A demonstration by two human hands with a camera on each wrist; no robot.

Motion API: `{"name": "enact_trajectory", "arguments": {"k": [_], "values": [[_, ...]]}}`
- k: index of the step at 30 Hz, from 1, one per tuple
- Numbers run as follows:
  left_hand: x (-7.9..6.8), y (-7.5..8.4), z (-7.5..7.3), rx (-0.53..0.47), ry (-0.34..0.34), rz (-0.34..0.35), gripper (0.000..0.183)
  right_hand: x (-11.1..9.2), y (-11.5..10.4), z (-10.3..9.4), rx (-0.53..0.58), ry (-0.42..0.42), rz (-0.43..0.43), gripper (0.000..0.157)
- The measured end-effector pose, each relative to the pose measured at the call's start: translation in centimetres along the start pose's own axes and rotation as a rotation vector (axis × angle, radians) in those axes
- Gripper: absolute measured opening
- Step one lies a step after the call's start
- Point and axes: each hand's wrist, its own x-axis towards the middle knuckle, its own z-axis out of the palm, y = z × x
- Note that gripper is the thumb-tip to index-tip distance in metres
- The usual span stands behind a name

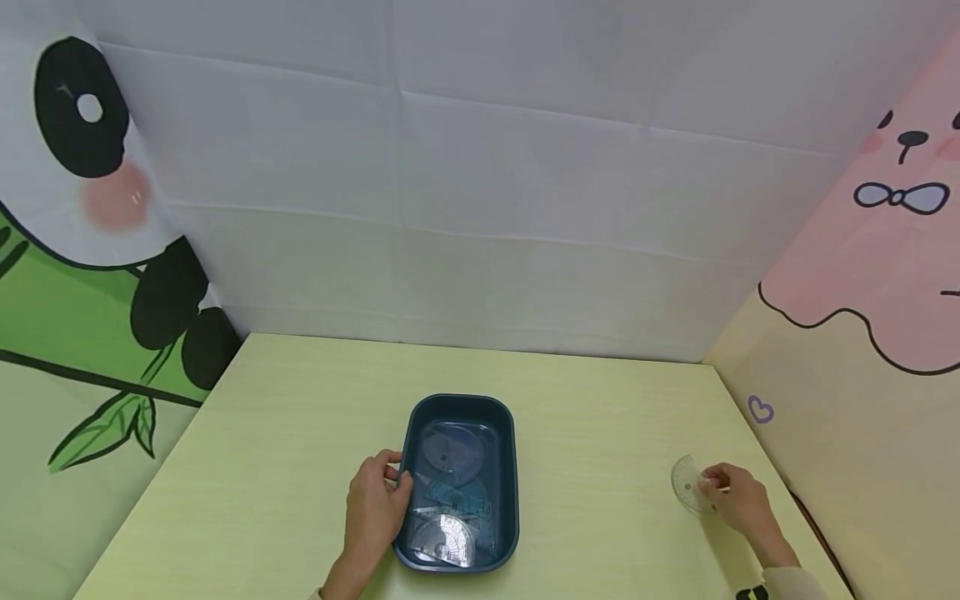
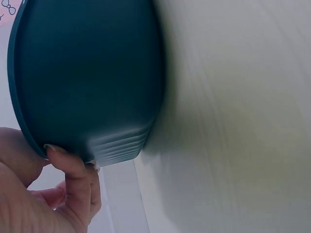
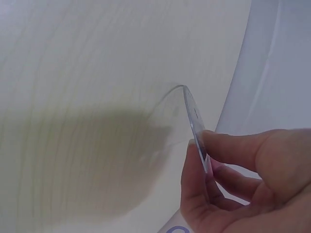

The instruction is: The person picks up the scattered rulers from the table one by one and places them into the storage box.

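Observation:
A dark blue rectangular tray [image 1: 514, 475] lies on the table, its long side running away from me. My left hand [image 1: 375, 504] grips the tray's left rim, thumb and fingers pinching the lip; the left wrist view shows the tray's outer side [image 2: 87, 73] close up. Inside the tray are a clear round disc [image 1: 452, 454], a bluish clear ruler-like piece [image 1: 465, 497] and a clear protractor [image 1: 444, 540], overlapping one another. Far to the right, my right hand [image 1: 742, 504] pinches a clear half-round protractor [image 1: 686, 483] between thumb and fingers. Its thin edge [image 3: 190, 116] faces the right wrist camera.
The pale yellow table [image 1: 585, 467] ends at a white cloth wall [image 1: 487, 183] at the back. A green and white printed panel [image 1: 75, 317] borders it on the left, a pink and cream one [image 1: 862, 267] on the right, close to my right hand.

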Motion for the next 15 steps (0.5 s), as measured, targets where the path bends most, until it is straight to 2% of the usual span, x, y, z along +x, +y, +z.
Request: {"name": "enact_trajectory", "arguments": {"k": [8, 15], "values": [[0.0, 0.0, -0.1, 0.000, -0.007, -0.007, 0.023, 0.1, -0.9, 0.2, 0.068, -0.006, 0.001, 0.023], [0.1, 0.0, 0.0, -0.004, -0.001, -0.002, 0.023, 0.1, -1.9, 0.2, 0.082, -0.013, -0.003, 0.026]]}}
